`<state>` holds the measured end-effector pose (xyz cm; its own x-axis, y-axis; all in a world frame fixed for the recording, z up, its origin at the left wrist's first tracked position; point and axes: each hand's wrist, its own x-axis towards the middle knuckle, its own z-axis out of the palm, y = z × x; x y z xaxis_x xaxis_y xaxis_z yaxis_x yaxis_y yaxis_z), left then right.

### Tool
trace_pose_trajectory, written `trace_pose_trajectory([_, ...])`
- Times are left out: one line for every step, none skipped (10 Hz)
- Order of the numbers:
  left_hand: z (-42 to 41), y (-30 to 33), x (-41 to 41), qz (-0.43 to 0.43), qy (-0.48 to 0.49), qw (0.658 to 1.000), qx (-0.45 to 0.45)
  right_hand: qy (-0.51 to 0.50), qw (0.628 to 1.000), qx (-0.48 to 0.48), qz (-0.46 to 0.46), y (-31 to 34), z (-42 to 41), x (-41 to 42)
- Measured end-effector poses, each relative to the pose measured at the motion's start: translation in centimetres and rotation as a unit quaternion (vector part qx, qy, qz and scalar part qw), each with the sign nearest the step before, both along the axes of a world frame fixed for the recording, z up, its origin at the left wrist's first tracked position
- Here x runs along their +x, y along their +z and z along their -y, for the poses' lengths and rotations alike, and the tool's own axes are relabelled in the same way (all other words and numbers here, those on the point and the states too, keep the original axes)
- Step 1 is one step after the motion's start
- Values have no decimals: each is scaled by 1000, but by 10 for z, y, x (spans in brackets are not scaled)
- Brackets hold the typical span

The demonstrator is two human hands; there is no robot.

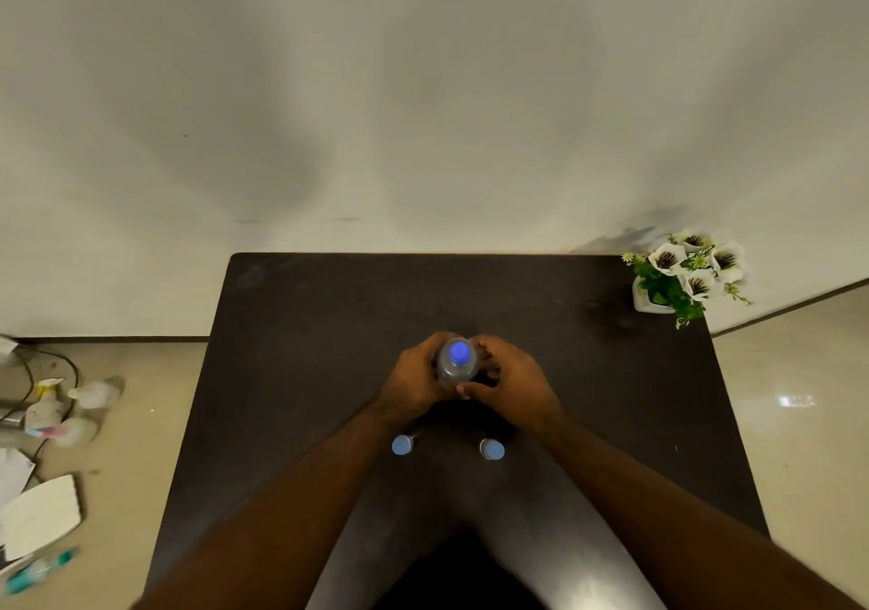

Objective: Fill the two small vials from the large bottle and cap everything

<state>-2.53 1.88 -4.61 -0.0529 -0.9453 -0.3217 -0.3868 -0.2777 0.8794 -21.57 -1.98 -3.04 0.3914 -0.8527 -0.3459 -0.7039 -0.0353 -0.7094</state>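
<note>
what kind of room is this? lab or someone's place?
Likely a home or informal room, not a lab: a small dark table against a plain wall, a decorative flower pot on its corner, and loose papers and wrappers on the tiled floor. Both hands hold the bottle.

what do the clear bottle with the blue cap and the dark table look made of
Clear bottle with the blue cap: likely thin transparent plastic, since the dark table shows through its body; the cap looks like matte opaque plastic. Dark table: probably smooth laminate or coated wood, given its soft sheen near the front edge.
</note>
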Motion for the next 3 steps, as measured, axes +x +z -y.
trace_pose_trajectory([-2, 0, -2, 2, -2, 1000, 10, 6, 1000, -5, -5, -2, -4, -3])
trace_pose_trajectory([-4, 4, -2, 11, -4, 1000, 10, 10, 1000, -6, -8, 2, -6, -5])
trace_pose_trajectory([-9, 6, 1, 13, -3, 1000, 8, 3, 1000, -23, 9, 6, -10, -10])
